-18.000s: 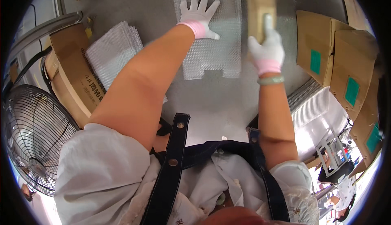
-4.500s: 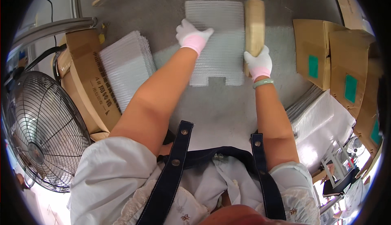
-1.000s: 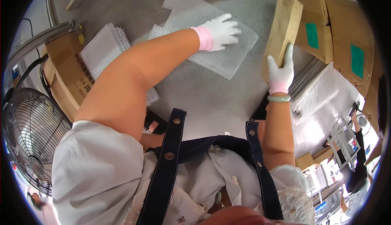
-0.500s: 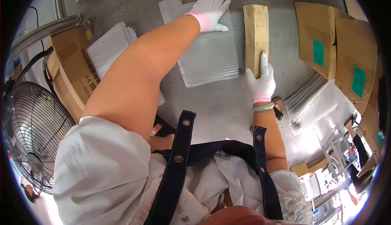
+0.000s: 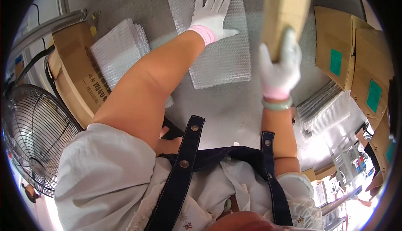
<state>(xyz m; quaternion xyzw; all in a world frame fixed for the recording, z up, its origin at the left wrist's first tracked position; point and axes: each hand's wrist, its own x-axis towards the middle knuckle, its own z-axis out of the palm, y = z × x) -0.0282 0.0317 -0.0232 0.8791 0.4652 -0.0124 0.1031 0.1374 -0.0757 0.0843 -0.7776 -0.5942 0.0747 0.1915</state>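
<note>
Floor: grey and smooth, the floor (image 5: 209, 118) bears the ribbed clear plastic sheet (image 5: 224, 63), whose number of layers I cannot tell.
Room: a black fan (image 5: 37, 147) stands well to the left of the sheet, on the person's side; a metal frame (image 5: 345, 164) stands far off to its right.
Sheet direction: long axis running away from the person, far end tipped slightly left, notched edge farthest off.
Wooden block: the block (image 5: 288, 9), blurred, is right of the sheet; its long axis points away, leaning slightly right.
Left grip: the left hand (image 5: 210, 16), gloved, lies flat on the sheet's far half, fingers spread, grasping nothing.
Right grip: the right hand (image 5: 279, 65), right of the sheet, is closed around the block's near end.
Boxes: brown cartons (image 5: 335, 38) with green patches, right of the sheet; another carton (image 5: 75, 42), left; contents hidden.
Stacks: similar sheets, one stack (image 5: 119, 51) left of the sheet, another (image 5: 324, 109) right.
</note>
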